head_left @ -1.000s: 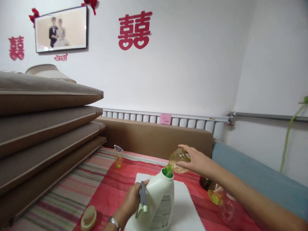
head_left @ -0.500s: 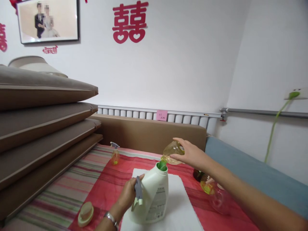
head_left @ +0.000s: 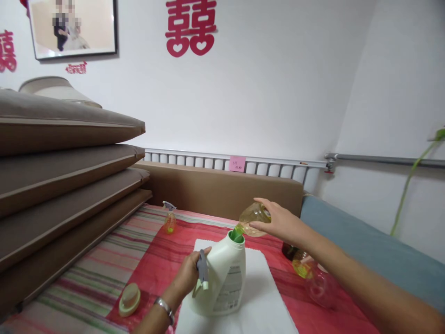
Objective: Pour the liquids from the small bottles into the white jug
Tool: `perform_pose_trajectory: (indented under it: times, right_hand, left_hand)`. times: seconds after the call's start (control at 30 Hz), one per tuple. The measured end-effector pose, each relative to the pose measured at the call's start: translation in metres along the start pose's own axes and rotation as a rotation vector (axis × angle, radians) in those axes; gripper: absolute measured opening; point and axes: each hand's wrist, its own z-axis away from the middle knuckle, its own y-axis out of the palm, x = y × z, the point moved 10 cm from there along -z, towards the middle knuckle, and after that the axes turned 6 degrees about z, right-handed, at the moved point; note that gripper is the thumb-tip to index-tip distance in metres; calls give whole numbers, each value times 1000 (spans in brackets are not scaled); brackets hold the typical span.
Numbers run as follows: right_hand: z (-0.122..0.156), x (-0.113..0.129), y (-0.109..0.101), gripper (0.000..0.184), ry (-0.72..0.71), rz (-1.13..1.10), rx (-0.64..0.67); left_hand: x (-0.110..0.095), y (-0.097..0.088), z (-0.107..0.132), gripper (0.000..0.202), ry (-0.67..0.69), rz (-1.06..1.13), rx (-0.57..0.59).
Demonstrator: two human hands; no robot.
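A pale green detergent jug point(head_left: 222, 283) with a printed label stands open on a white cloth, tilted slightly to the right. At its left side, my left hand point(head_left: 190, 272) is closed around the handle area, and a grey spray trigger head point(head_left: 202, 266) shows at the fingers. My right hand point(head_left: 273, 218) grips a clear yellowish bottle point(head_left: 253, 218) by its base end. That bottle lies nearly on its side, its neck at the jug's green mouth point(head_left: 237, 236); the green there hides whether liquid flows. A pale cap point(head_left: 130, 299) rests left of my left hand.
A small spray bottle point(head_left: 170, 220) stands at the back left. Clear bottles point(head_left: 303, 264) lie on the right under my forearm. Stacked cushions point(head_left: 69, 153) rise at the left. A brown bolster point(head_left: 222, 188) borders the back, beside a blue surface point(head_left: 361, 236).
The whole view has shifted slightly, so things appear a little further right and higher. Both hands keep their holds, and the bottle's neck stays at the jug's mouth.
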Motion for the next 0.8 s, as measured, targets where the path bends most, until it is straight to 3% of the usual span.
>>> perform_pose_trajectory:
  times: [0.23, 0.37, 0.47, 0.6, 0.7, 0.8]
  right_hand:
    - [8, -29, -2, 70, 177, -225, -94]
    - [33, -53, 12, 61, 359, -780, -151]
    - [60, -60, 41, 53, 419, -1284, -117]
    - [113, -67, 95, 57, 583, -1693, -34]
    - [157, -59, 144, 57, 662, -1883, 54]
    - [193, -34, 198, 42, 744, -2028, 197]
  left_hand:
    - [5, -4, -1, 54, 5, -20, 14]
    - [12, -7, -1, 56, -12, -25, 5]
    - [14, -8, 1, 58, -31, -4, 5]
    - [6, -19, 6, 62, -64, 28, 22]
    - [-16, -44, 10, 61, -90, 109, -42]
    - [-53, -77, 18, 65, -54, 423, -189]
